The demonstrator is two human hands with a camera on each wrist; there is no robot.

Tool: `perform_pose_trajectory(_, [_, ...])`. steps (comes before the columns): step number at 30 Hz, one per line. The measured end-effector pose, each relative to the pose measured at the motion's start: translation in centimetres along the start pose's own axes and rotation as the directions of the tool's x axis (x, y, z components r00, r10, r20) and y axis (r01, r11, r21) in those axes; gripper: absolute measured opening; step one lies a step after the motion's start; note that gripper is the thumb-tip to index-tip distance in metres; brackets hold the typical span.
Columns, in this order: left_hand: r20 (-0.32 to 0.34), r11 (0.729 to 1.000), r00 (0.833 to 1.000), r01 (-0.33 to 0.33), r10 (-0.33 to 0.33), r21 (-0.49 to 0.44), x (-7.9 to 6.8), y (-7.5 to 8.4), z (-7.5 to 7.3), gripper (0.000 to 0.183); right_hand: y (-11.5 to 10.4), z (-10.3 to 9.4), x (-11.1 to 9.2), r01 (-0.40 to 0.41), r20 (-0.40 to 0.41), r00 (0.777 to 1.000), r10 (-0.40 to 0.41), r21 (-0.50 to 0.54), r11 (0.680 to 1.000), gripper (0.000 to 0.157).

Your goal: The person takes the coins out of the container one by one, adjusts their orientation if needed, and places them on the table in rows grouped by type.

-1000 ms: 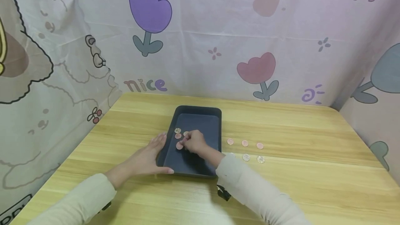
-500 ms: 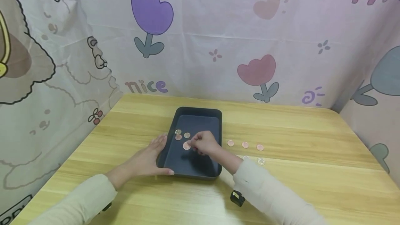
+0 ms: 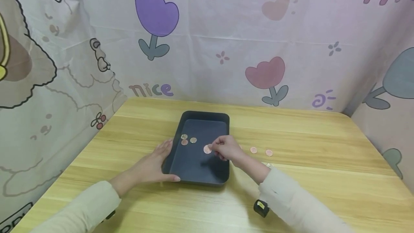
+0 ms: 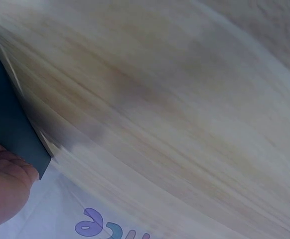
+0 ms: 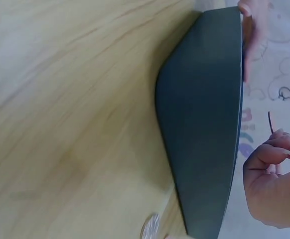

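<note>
My right hand [image 3: 228, 148] pinches a copper-coloured coin [image 3: 207, 149] between thumb and fingertips, over the right part of a dark rectangular tray [image 3: 191, 168]. Seen from the right wrist, that coin [image 5: 270, 122] stands edge-on above the tray wall [image 5: 200, 109]. My left hand [image 3: 147, 164] rests against the tray's left side, fingers straight along the wall and thumb stretched along the near rim. In the left wrist view its fingers [image 4: 15, 169] lie at the tray's wall. Left of centre in the tray lie two gold-coloured coins [image 3: 193, 140] and a copper one [image 3: 184, 142].
Right of the tray, copper coins [image 3: 253, 150] lie in a row on the wooden table [image 3: 307, 190], one partly behind my right hand. A silvery coin [image 3: 269, 165] shows past my right sleeve [image 3: 291, 197]. A printed cloth [image 3: 207, 21] hangs behind the table.
My right hand has moved to the right across the tray with the copper coin, uncovering the coins at the tray's left. The left hand has stayed in place.
</note>
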State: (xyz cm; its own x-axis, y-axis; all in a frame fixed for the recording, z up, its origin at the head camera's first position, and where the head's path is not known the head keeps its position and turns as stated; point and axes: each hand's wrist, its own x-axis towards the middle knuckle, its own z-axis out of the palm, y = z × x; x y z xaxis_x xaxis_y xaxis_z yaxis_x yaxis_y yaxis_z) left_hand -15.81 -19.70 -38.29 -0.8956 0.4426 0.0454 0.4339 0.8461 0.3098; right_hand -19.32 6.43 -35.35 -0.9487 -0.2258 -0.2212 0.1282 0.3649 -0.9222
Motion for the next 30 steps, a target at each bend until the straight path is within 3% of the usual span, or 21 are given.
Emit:
perform_pose_trajectory(8, [-0.003, 1.0, 1.0, -0.005, 0.005, 0.003, -0.1, 0.0, 0.0, 0.117, 0.9, -2.0, -0.3, -0.037, -0.007, 0.999, 0.037, 0.002, 0.999, 0.013])
perform_pose_trajectory(19, [0.005, 1.0, 1.0, 0.005, -0.005, 0.004, -0.1, 0.1, -0.1, 0.118, 2.6, -4.4, -1.0, -0.004, -0.005, 1.0, 0.004, 0.009, 1.0, 0.017])
perform_pose_trajectory(30, [0.021, 1.0, 0.999, 0.026, -0.026, -0.006, -0.2, 0.1, -0.2, 0.119, 4.4, -7.8, -1.7, -0.065, -0.063, 0.996, 0.065, -0.005, 0.998, 0.017])
